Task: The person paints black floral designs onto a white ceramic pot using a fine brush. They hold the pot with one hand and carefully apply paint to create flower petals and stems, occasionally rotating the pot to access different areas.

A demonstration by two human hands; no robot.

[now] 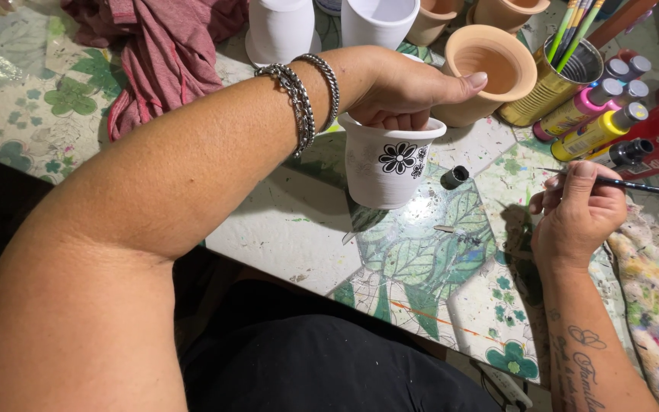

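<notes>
2 hands busy: left hand (394, 88) fingers hooked inside white flowered pot (387, 164) mid-table, right hand (577, 210) pinching fine brush (642, 187); flower-painting underway, next stroke needs pot steady

A bare stretch of counter (284, 229) lay open in front of the white painted pot (387, 168), toward the person. Behind it, white pots (280, 30) and terracotta pots (490, 69) stood packed close. To the right a tin of brushes (554, 76) and paint bottles (593, 130) crowded the way; a small black cap (454, 177) lay just beside the pot. A red cloth (154, 53) blocked the far left.
</notes>
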